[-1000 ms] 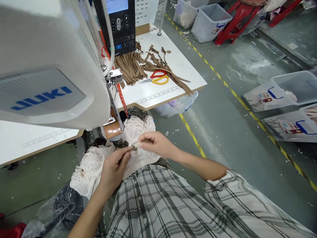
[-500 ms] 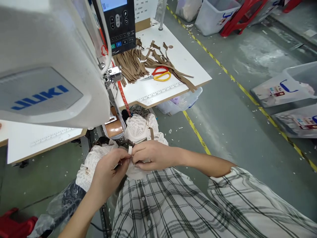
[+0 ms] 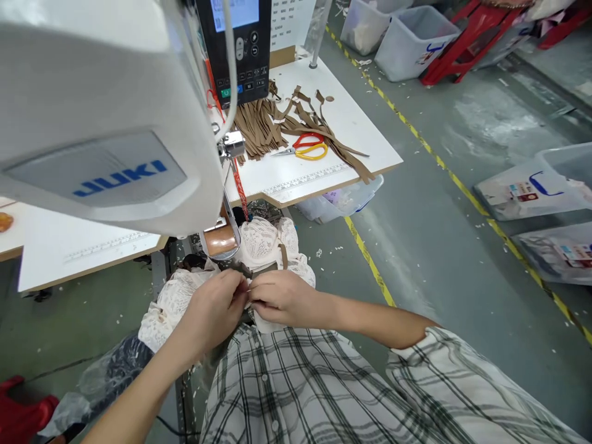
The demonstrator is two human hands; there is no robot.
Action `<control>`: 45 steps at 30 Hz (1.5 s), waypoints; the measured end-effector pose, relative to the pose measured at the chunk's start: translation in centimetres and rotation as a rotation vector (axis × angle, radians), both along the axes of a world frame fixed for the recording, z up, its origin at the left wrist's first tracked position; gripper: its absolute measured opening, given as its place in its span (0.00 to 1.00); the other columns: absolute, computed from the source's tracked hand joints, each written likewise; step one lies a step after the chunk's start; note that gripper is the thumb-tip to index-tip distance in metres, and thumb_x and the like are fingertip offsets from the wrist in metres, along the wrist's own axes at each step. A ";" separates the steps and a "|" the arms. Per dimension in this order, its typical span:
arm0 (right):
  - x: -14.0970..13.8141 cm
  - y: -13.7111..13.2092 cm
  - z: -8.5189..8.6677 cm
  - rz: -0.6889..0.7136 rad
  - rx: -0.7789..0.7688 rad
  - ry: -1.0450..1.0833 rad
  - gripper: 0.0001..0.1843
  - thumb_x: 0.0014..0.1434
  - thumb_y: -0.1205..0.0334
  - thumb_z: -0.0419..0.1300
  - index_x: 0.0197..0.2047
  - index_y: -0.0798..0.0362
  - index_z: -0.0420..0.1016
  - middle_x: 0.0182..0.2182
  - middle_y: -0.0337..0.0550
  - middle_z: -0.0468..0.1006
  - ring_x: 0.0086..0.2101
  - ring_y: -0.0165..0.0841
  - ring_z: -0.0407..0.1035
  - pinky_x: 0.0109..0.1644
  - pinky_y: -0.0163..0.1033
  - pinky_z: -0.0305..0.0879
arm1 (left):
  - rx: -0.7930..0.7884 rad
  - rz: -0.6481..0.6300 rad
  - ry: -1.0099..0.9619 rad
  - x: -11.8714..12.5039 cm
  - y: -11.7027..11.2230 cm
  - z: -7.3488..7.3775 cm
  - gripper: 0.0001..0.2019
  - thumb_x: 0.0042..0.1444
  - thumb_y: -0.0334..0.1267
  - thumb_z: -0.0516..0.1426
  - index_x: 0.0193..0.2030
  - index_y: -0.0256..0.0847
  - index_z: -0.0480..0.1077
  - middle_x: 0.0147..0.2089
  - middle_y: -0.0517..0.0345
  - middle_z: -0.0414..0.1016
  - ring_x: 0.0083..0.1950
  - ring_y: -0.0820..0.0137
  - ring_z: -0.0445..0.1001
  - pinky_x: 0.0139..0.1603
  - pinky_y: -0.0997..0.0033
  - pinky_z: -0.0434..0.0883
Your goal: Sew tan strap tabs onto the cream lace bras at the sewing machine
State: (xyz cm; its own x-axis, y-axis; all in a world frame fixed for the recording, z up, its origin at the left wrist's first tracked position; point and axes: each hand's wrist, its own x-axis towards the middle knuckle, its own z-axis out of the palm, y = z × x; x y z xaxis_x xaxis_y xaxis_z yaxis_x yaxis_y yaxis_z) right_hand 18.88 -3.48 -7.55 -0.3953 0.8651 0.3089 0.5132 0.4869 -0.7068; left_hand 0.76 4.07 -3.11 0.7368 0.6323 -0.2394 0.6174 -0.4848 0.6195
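White lace bras (image 3: 259, 240) are bunched in front of me, beneath the head of a sewing machine (image 3: 111, 123). My left hand (image 3: 217, 302) is closed in a pinch at the edge of a bra. Fingertip to fingertip with it, my right hand (image 3: 287, 299) pinches the same edge, with pale cloth hanging below. The fingers hide most of what lies between them. More white lace (image 3: 178, 293) spreads to the left of my left hand. A brown strip (image 3: 283, 256) lies across the lace beyond my right hand.
On the white worktable (image 3: 314, 179) are brown fabric strips (image 3: 256, 129) and scissors with red and yellow handles (image 3: 311, 148). A control panel (image 3: 245, 55) stands behind. Plastic bins (image 3: 416, 46) and a red stool (image 3: 456, 46) are on the floor to the right.
A small white tab that stood up between my fingertips is now mostly covered by them. My hands have drawn closer together. The whole view has shifted slightly.
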 end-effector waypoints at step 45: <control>2.6 3.0 5.2 -0.060 -0.403 0.126 0.07 0.57 0.71 0.57 0.31 0.54 0.76 0.22 0.32 0.68 0.25 0.24 0.58 0.31 0.31 0.50 | 0.317 0.140 -0.409 -0.4 -1.6 0.8 0.05 0.60 0.29 0.59 0.41 0.42 0.75 0.34 0.64 0.79 0.30 0.79 0.74 0.29 0.80 0.66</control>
State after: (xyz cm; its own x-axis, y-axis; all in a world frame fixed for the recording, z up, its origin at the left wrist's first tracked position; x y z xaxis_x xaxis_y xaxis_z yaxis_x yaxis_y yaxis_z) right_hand 21.51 -0.52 -2.40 -0.3215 0.9468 -0.0160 0.4300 0.1309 -0.8933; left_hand 0.41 2.47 -2.34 0.6333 0.7260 0.2682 0.4280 -0.6173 0.6601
